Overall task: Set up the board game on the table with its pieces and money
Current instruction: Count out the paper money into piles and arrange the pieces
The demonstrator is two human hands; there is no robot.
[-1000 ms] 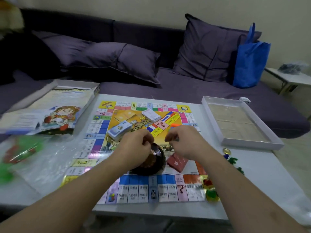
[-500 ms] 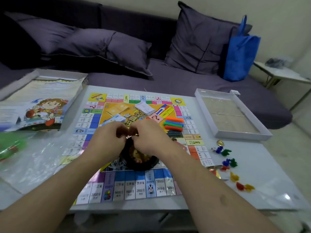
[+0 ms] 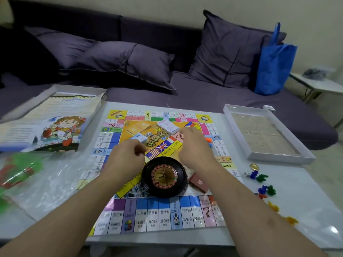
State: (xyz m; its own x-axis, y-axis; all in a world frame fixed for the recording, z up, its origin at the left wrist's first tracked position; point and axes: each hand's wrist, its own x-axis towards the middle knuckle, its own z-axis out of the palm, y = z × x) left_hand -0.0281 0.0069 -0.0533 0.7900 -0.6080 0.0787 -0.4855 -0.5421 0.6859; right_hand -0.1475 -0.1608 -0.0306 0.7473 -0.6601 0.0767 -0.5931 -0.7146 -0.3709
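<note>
Behind the right hand (image 3: 194,149), coloured pieces (image 3: 208,140) are mostly hidden.

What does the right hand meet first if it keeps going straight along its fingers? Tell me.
Judging loosely, since depth is unclear: the right hand points away up the board, and the white card stack near the far edge looks first in line.
</note>
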